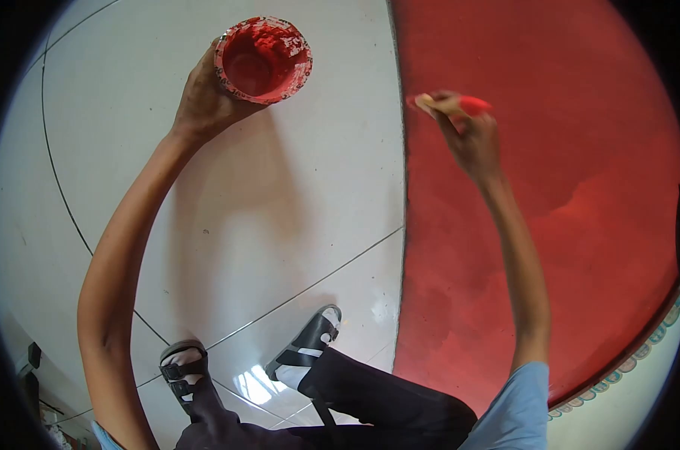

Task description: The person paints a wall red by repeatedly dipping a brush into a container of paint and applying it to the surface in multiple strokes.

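Observation:
My left hand [205,96] is wrapped round the side of a paint pot [263,61] at the upper left. Red paint coats the pot's inside, and its rim is streaked with white and dark flecks. On the right, my right hand [475,141] grips a small paintbrush [446,105], pale in the middle with bright red at one end, slightly smeared by motion. The brush overlaps the left part of a broad red surface [535,247], which shows uneven lighter and darker patches.
Shiny white floor tiles [340,187] with dark joints lie below the pot. My feet in black sandals [310,341] stand at the lower middle. A patterned trim [625,366] runs along the red surface's lower right edge. Dark objects [31,367] sit at the far lower left.

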A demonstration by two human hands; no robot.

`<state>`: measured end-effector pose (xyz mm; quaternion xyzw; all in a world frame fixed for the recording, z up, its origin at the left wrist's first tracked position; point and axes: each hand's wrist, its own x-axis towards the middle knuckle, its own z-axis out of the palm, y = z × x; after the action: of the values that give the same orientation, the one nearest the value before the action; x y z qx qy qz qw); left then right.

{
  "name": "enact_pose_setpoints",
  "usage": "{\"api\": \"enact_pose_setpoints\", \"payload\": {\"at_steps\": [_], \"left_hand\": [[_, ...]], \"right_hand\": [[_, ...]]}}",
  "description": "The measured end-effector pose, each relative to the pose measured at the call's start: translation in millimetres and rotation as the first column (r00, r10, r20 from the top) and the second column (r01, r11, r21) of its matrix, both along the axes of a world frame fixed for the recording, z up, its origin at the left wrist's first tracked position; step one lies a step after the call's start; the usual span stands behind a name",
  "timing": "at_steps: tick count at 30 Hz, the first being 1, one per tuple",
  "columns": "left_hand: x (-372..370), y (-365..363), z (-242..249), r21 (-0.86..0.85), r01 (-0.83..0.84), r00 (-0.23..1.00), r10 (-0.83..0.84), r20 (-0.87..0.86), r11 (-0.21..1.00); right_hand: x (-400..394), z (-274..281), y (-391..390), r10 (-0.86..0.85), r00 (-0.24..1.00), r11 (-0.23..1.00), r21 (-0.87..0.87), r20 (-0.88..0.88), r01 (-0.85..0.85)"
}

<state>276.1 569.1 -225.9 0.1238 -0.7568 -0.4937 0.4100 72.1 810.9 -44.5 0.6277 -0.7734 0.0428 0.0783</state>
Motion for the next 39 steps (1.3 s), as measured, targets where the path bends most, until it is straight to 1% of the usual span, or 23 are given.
{"api": "enact_pose_setpoints", "payload": {"at_steps": [3, 6, 7, 9, 10, 12, 14, 15, 16, 17, 20, 22, 24, 25, 27, 29, 31, 32, 33, 34, 36, 38, 39], "left_hand": [[-1.5, 0.7, 1.0, 0.011, 0.006, 0.999, -0.006, 0.037, 1.0], [-2.0, 0.6, -1.0, 0.009, 0.036, 0.996, -0.036, 0.078, 0.999], [-2.4, -0.7, -1.6, 0.001, 0.047, 0.995, -0.047, 0.091, 0.999], [-1.2, -0.1, -1.0, -0.007, 0.041, 0.997, -0.041, 0.064, 0.999], [-1.2, 0.1, -0.3, -0.012, 0.036, 0.998, -0.036, 0.048, 0.999], [-2.4, 0.1, 1.2, -0.017, 0.024, 0.999, -0.023, 0.024, 1.0], [-1.4, 0.2, -1.6, -0.015, 0.002, 0.999, -0.001, 0.041, 1.0], [-0.9, 0.8, -3.8, -0.012, -0.008, 0.998, 0.009, 0.067, 1.0], [-1.6, 1.5, -5.9, -0.01, -0.016, 0.995, 0.017, 0.094, 1.0], [-2.2, 1.9, -8.4, -0.014, -0.026, 0.995, 0.028, 0.091, 1.0], [-2.6, 2.1, -15.5, -0.012, -0.033, 0.994, 0.034, 0.106, 0.999], [-1.4, 0.7, -16.1, 0.011, -0.008, 0.989, 0.006, 0.15, 1.0], [-1.4, 0.5, -14.2, 0.026, 0.036, 0.992, -0.039, 0.124, 0.999], [-1.4, -0.3, -14.4, 0.032, 0.056, 0.992, -0.059, 0.112, 0.998], [-1.1, 0.4, -16.3, 0.029, 0.031, 0.992, -0.034, 0.121, 0.999], [-1.6, 0.0, -16.7, 0.018, 0.007, 0.994, -0.008, 0.107, 1.0], [-1.8, -0.3, -14.9, -0.003, -0.021, 0.997, 0.021, 0.072, 1.0], [-1.5, -0.8, -11.7, 0.019, -0.015, 0.995, 0.013, 0.095, 1.0], [-0.5, -0.1, -7.9, 0.041, -0.009, 0.993, 0.004, 0.119, 0.999], [0.7, -0.7, -6.2, 0.062, -0.002, 0.989, -0.007, 0.145, 0.998], [1.9, -1.4, -7.8, 0.029, -0.019, 0.992, 0.015, 0.123, 0.999], [0.7, -0.6, -9.8, 0.0, -0.015, 0.995, 0.014, 0.096, 1.0], [-0.4, -2.4, -11.4, -0.014, -0.009, 0.997, 0.01, 0.077, 1.0]], "right_hand": [[-31.8, -15.6, -34.6, 0.132, 0.982, 0.965, 0.245, -0.136, -0.096], [-44.6, -30.8, -56.1, 0.264, 0.951, 0.894, 0.41, -0.162, -0.179], [-50.9, -39.0, -57.6, 0.363, 0.888, 0.863, 0.46, -0.281, -0.208], [-66.5, -62.7, -44.0, 0.548, 0.687, 0.789, 0.566, -0.477, -0.236], [-70.0, -70.5, -29.1, 0.542, 0.683, 0.79, 0.575, -0.49, -0.215], [-61.2, -73.3, 9.1, 0.559, 0.63, 0.758, 0.64, -0.539, -0.125], [-41.5, -67.1, 44.5, 0.517, 0.765, 0.727, 0.668, -0.383, -0.157], [-30.0, -63.3, 49.3, 0.402, 0.884, 0.711, 0.69, -0.239, -0.137], [-20.9, -59.2, 52.1, 0.259, 0.962, 0.69, 0.714, -0.089, -0.12], [-16.8, -55.6, 50.5, 0.097, 0.994, 0.665, 0.739, 0.058, -0.108], [-53.9, -58.1, 10.3, 0.117, 0.98, 0.865, 0.469, 0.159, -0.179], [-85.1, -62.1, -33.8, 0.072, 0.997, 0.912, 0.406, -0.002, -0.064], [-91.5, -61.7, -77.4, 0.145, 0.962, 0.955, 0.285, -0.23, -0.076], [-94.7, -64.2, -83.1, 0.218, 0.945, 0.95, 0.273, -0.244, -0.149], [-96.3, -68.5, -89.0, 0.363, 0.891, 0.92, 0.254, -0.273, -0.297], [-93.6, -82.6, -43.0, 0.424, 0.829, 0.827, 0.53, -0.366, -0.188], [-67.4, -81.8, 3.6, 0.456, 0.849, 0.751, 0.627, -0.267, -0.207], [-50.7, -77.7, 15.8, 0.345, 0.928, 0.706, 0.691, -0.141, -0.157], [-40.5, -75.0, 19.7, 0.209, 0.978, 0.646, 0.753, -0.021, -0.122], [-44.5, -74.8, 12.3, 0.2, 0.98, 0.74, 0.657, -0.012, -0.144], [-56.6, -69.8, -14.0, 0.173, 0.985, 0.886, 0.433, 0.019, -0.164], [-70.4, -59.7, -57.0, 0.181, 0.959, 0.917, 0.389, -0.216, -0.086], [-75.3, -63.4, -59.9, 0.247, 0.943, 0.908, 0.393, -0.224, -0.144]]}}
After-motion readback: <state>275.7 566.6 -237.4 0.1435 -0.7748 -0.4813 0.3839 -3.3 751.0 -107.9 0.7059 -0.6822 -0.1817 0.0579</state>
